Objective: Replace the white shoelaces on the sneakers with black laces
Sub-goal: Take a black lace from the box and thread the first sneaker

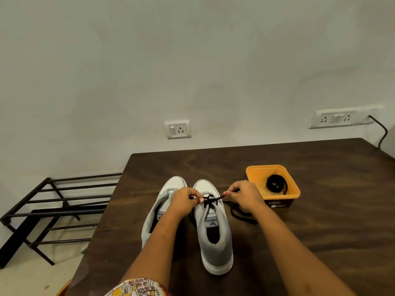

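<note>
Two grey and white sneakers stand side by side on the dark wooden table (320,231), toes pointing away from me. The right sneaker (214,229) carries a black lace (209,202) threaded across its front. My left hand (185,201) pinches one end of that lace over the tongue. My right hand (243,195) pinches the other end, pulled out to the right. Slack black lace (239,212) lies on the table under my right wrist. The left sneaker (157,212) shows no lace and is partly hidden by my left forearm.
An orange tub (292,191) at the right of the shoes holds a coiled second black lace (276,184). A black metal rack (53,210) stands on the floor left of the table. Wall sockets and a black cable (383,133) are behind.
</note>
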`<move>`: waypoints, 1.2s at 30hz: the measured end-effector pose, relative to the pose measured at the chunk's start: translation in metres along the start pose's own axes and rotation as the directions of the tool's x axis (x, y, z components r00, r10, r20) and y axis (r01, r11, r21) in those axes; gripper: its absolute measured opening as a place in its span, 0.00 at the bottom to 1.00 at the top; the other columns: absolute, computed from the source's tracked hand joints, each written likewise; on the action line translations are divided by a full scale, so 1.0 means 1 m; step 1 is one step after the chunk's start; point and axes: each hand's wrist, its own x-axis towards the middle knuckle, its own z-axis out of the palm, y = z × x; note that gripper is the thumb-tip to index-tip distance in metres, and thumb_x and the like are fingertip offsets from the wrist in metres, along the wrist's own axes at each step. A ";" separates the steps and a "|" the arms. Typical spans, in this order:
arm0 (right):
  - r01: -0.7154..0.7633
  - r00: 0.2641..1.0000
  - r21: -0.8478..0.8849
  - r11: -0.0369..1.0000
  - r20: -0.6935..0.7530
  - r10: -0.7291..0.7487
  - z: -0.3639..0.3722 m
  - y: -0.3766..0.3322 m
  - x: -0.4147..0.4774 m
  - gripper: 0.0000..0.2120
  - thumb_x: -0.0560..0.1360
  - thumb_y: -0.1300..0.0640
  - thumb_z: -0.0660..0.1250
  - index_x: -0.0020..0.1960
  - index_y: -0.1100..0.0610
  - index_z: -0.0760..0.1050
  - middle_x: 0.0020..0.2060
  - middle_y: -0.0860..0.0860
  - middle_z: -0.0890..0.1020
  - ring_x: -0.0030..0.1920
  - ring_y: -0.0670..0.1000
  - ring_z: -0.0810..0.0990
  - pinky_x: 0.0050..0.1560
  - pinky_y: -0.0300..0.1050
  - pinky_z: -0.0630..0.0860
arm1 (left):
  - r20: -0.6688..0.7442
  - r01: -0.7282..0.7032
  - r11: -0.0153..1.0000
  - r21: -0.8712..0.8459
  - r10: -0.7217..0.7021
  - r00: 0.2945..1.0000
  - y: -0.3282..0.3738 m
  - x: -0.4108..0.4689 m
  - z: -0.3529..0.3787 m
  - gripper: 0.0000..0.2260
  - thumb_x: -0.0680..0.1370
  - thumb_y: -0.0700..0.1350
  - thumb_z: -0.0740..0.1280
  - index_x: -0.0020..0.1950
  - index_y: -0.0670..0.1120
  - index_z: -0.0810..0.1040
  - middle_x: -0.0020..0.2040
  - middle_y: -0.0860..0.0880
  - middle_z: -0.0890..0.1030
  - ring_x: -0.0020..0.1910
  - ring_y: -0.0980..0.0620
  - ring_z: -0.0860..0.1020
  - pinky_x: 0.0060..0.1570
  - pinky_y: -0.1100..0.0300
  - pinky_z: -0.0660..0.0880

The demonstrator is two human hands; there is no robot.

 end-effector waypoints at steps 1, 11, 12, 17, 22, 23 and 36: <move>-0.007 1.000 0.009 1.000 -0.009 0.007 0.000 0.002 -0.001 0.07 0.74 0.52 0.70 0.38 0.52 0.80 0.30 0.42 0.76 0.33 0.42 0.73 0.32 0.35 0.65 | -0.018 -0.018 0.998 0.058 0.019 1.000 0.002 0.000 0.001 0.03 0.75 0.40 0.70 0.43 0.44 0.83 0.38 0.50 0.81 0.40 0.54 0.76 0.38 0.69 0.70; -0.079 0.994 0.140 0.987 -0.066 0.089 -0.002 0.018 -0.012 0.10 0.76 0.53 0.68 0.36 0.52 0.76 0.31 0.47 0.76 0.34 0.46 0.73 0.34 0.37 0.68 | -0.066 -0.034 0.903 0.427 0.069 0.995 0.005 -0.011 -0.009 0.06 0.78 0.42 0.62 0.44 0.47 0.79 0.44 0.48 0.80 0.47 0.47 0.77 0.42 0.59 0.68; -0.079 0.996 0.141 0.987 -0.018 0.083 -0.005 0.016 -0.012 0.11 0.77 0.52 0.66 0.37 0.53 0.75 0.32 0.48 0.76 0.37 0.47 0.74 0.35 0.37 0.68 | -0.029 -0.026 0.888 0.460 0.044 0.999 0.006 -0.009 -0.010 0.07 0.79 0.44 0.62 0.47 0.46 0.79 0.48 0.47 0.81 0.50 0.46 0.77 0.45 0.58 0.69; -0.181 0.979 0.515 0.838 0.176 0.103 -0.025 0.002 -0.020 0.16 0.80 0.48 0.60 0.37 0.56 0.71 0.34 0.50 0.72 0.39 0.47 0.70 0.41 0.41 0.65 | 0.071 0.064 0.976 0.207 -0.080 0.994 0.009 -0.006 -0.017 0.16 0.80 0.55 0.56 0.43 0.49 0.78 0.43 0.48 0.79 0.52 0.46 0.77 0.62 0.49 0.68; -0.168 0.984 0.970 0.174 0.155 0.085 -0.022 -0.039 -0.020 0.12 0.82 0.55 0.57 0.41 0.57 0.72 0.46 0.54 0.83 0.48 0.53 0.81 0.45 0.43 0.74 | 0.055 0.138 0.592 -0.794 -0.155 0.986 0.038 -0.019 -0.004 0.15 0.83 0.44 0.56 0.40 0.43 0.75 0.44 0.47 0.81 0.46 0.53 0.78 0.50 0.61 0.74; -0.142 0.988 0.983 0.116 0.134 0.074 -0.019 -0.048 -0.018 0.11 0.82 0.56 0.58 0.43 0.58 0.73 0.43 0.54 0.83 0.44 0.53 0.82 0.44 0.44 0.76 | 0.047 0.120 0.474 -0.872 -0.164 0.985 0.043 -0.019 -0.001 0.15 0.83 0.44 0.55 0.40 0.42 0.74 0.45 0.45 0.81 0.46 0.51 0.79 0.51 0.58 0.76; -0.007 0.996 0.454 0.891 0.084 -0.035 0.013 -0.052 0.024 0.11 0.82 0.60 0.54 0.57 0.54 0.75 0.35 0.50 0.78 0.41 0.48 0.76 0.48 0.44 0.71 | 0.016 0.103 0.581 -0.807 -0.154 0.988 0.051 -0.002 0.009 0.09 0.83 0.43 0.57 0.52 0.45 0.76 0.32 0.51 0.69 0.19 0.61 0.60 0.18 0.69 0.57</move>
